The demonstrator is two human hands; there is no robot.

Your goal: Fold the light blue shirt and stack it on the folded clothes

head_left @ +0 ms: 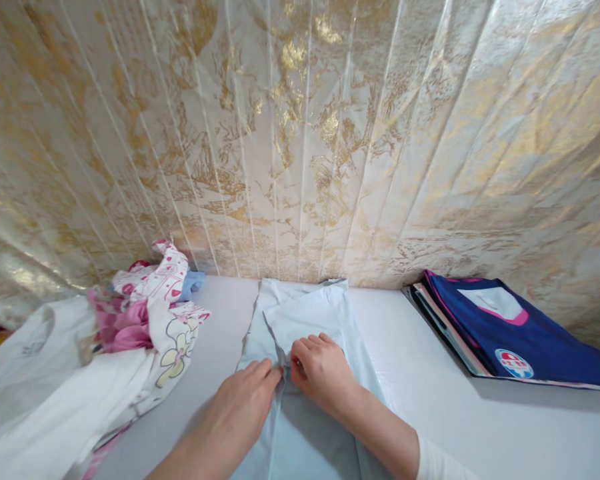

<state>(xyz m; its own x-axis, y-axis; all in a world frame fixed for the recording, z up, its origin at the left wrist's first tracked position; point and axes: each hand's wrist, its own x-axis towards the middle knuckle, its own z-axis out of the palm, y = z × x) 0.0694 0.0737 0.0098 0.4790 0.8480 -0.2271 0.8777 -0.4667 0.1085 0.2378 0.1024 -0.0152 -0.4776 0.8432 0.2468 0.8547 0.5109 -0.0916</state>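
- Lt-blue garment (307, 313): L of folded navy garment (465, 333).
- L hand (245, 400) & R hand (323, 370): fingertips pinching its central edge, prob. for cloth control.
- Rumpled clothes pile (130, 323): farther L of navy.

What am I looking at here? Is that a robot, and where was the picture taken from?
No machine here: these are a person's two bare hands. The one picture comes from a camera worn on the head, looking forward and down. The left hand and right hand appear to pinch the edge of a pale blue cloth laid out on a white surface. To the left lies a loose heap of clothes; to the right, a folded stack, dark blue on top. Behind stands a gold-patterned covering.
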